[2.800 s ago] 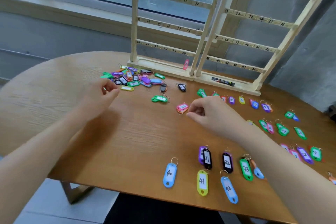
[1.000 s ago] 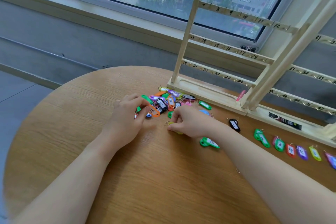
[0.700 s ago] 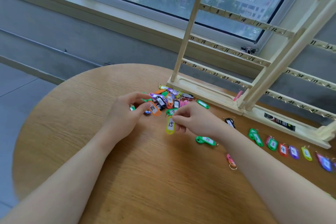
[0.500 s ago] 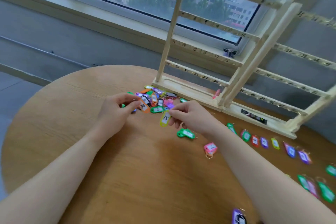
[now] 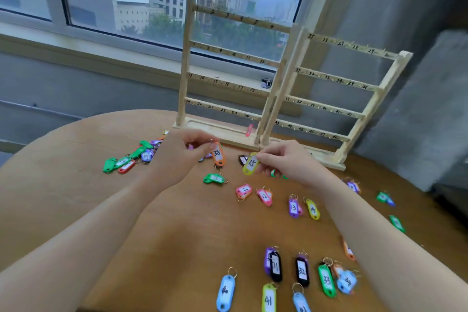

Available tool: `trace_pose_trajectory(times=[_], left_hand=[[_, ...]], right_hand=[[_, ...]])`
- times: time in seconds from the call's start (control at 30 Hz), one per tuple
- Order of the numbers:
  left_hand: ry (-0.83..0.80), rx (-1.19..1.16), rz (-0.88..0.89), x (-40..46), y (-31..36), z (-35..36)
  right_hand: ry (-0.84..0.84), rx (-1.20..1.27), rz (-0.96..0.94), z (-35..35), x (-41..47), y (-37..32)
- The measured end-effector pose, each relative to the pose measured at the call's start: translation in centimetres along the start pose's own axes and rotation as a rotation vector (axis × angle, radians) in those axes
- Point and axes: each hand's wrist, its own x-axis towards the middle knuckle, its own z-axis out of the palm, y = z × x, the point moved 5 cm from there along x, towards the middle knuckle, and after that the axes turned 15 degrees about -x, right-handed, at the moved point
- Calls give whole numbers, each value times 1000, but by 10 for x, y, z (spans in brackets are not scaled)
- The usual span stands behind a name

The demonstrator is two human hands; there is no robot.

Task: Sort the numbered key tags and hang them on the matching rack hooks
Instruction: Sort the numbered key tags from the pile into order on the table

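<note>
We note the left hand (image 5: 184, 152) raised just above the round wooden table (image 5: 76, 197), its fingertips pinching the ring end of an orange plastic tag marked 38 (image 5: 218, 155), which hangs down with its white paper label facing us. The right hand (image 5: 286, 162) pinches a yellow-green tag marked 15 (image 5: 251, 163) between thumb and forefinger; that tag is tilted, label up, and clear of the table surface. Both tags are flat, rounded oblongs with a paper insert. The table top shows a pale brown grain with a curved near-left edge. On its far side stand two light wooden racks (image 5: 228, 83), ladder-shaped, each with four horizontal rails carrying handwritten numbers and small hooks; the left one reads from 1 to 24, the right one (image 5: 336, 99) from 25 upward, the last numbers blurred. A pink tag (image 5: 249, 130) leans in the base tray of the left rack. To the left of the hands lies an unsorted heap of tags (image 5: 134, 156) in green, red and purple, overlapping. Between the hands and the near edge we see tags laid out singly: a green one (image 5: 214, 178), then a row of pink 11 (image 5: 244, 190), pink 12 (image 5: 264, 196), purple 13 (image 5: 293, 207) and yellow 14 (image 5: 313, 209). Nearer still lie black 31 (image 5: 275, 266), black 32 (image 5: 302, 271), green 33 (image 5: 326, 280), a blue tag (image 5: 226, 292) and yellow-green 41 (image 5: 269, 299), each with a metal split ring.
</note>
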Motion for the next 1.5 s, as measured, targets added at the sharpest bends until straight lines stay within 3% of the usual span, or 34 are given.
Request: trace_pose_trajectory(times=[0.57, 1.03, 1.5], left_hand=[[-118, 94, -12, -55, 26, 111], [-247, 9, -128, -45, 13, 182], [-292, 28, -282, -35, -29, 228]], right_hand=[[108, -24, 125, -53, -104, 101], [156, -304, 383, -68, -89, 193], [76, -478, 379, -66, -68, 226]])
